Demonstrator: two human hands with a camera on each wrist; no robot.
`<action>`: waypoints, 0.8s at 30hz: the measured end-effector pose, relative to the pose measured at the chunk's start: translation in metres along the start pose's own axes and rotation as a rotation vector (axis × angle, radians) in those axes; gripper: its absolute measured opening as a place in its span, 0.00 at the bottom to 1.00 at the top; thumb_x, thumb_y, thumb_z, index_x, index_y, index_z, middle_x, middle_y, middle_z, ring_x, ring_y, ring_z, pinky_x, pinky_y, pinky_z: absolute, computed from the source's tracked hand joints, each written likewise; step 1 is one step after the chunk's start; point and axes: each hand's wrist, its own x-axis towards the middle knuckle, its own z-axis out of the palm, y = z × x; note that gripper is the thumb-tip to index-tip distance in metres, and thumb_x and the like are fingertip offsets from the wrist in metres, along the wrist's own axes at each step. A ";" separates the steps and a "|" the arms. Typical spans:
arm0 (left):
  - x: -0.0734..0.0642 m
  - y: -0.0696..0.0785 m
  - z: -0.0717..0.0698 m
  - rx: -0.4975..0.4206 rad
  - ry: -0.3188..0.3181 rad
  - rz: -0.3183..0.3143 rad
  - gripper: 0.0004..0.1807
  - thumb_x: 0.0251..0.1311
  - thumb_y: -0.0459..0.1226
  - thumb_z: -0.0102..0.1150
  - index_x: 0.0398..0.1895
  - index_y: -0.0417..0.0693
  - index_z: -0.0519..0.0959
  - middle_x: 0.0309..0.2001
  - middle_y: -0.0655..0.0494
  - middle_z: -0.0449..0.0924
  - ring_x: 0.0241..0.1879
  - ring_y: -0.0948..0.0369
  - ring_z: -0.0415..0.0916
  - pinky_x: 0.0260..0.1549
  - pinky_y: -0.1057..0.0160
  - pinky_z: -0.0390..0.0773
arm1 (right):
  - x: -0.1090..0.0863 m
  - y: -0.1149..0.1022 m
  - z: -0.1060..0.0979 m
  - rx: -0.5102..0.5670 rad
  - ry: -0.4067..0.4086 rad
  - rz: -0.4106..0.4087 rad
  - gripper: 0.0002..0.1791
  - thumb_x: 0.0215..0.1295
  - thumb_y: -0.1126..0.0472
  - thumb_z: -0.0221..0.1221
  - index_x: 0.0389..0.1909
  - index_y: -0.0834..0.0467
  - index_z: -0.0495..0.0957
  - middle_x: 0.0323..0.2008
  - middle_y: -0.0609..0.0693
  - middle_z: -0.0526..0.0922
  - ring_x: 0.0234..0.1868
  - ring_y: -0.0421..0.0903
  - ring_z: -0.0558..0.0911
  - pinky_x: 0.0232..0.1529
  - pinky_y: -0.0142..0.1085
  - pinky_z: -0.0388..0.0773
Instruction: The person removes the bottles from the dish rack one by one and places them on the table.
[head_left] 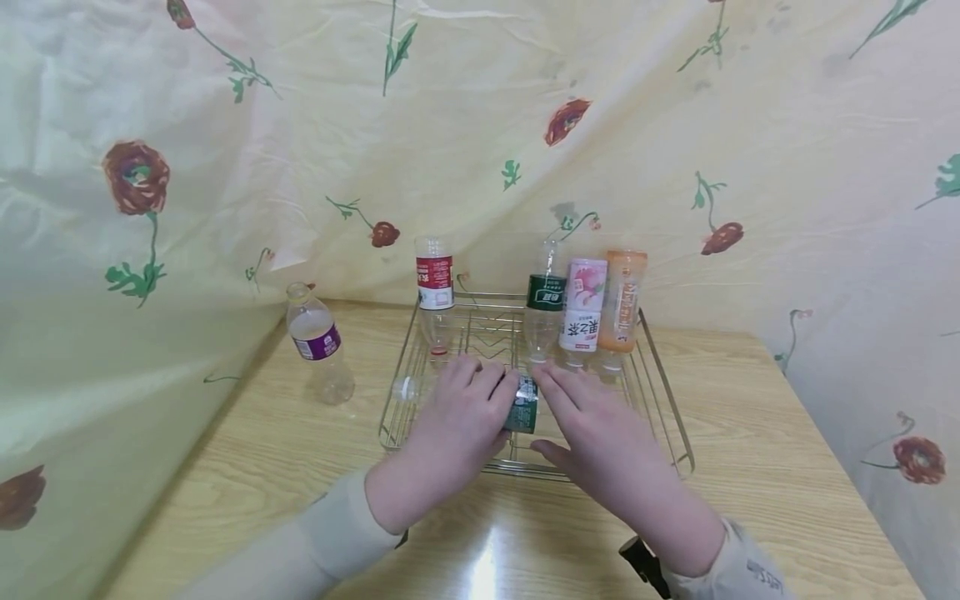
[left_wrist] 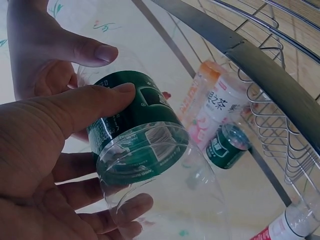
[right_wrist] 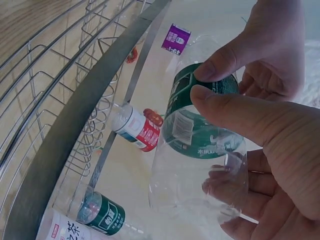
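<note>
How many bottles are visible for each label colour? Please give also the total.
Green label: 2 (held bottle, other green-labelled bottle)
Red-and-white label: 1 (red-and-white bottle)
Pink-and-white label: 1 (pink-and-white bottle)
Orange label: 1 (orange bottle)
Purple label: 1 (purple-labelled bottle)
Total: 6 bottles

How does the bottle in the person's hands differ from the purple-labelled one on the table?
Label: the held bottle has a green one, the purple-labelled bottle a purple one.
Pose: the held bottle lies sideways, while the purple-labelled bottle stands upright.
Support: the left hand and right hand grip the held bottle; the purple-labelled bottle rests on the table.
Both are clear.
</note>
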 end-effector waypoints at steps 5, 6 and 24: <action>0.000 0.004 0.000 0.036 -0.020 0.013 0.34 0.48 0.44 0.80 0.58 0.41 0.81 0.49 0.51 0.82 0.44 0.54 0.73 0.51 0.56 0.76 | -0.001 -0.002 0.003 -0.021 -0.004 -0.008 0.49 0.42 0.55 0.83 0.65 0.70 0.73 0.59 0.64 0.78 0.55 0.63 0.80 0.60 0.57 0.75; 0.000 0.005 0.000 0.036 -0.020 0.016 0.34 0.48 0.44 0.80 0.58 0.41 0.81 0.49 0.51 0.83 0.44 0.54 0.73 0.50 0.56 0.77 | -0.001 -0.002 0.004 -0.030 -0.003 -0.013 0.48 0.42 0.55 0.83 0.64 0.70 0.73 0.59 0.64 0.78 0.55 0.63 0.80 0.60 0.56 0.76; -0.002 0.007 0.002 0.001 0.005 -0.010 0.33 0.48 0.44 0.81 0.58 0.42 0.81 0.49 0.50 0.82 0.46 0.53 0.74 0.51 0.55 0.78 | -0.001 -0.002 0.010 -0.035 0.056 -0.047 0.46 0.39 0.58 0.83 0.61 0.71 0.75 0.56 0.63 0.80 0.53 0.61 0.81 0.58 0.53 0.78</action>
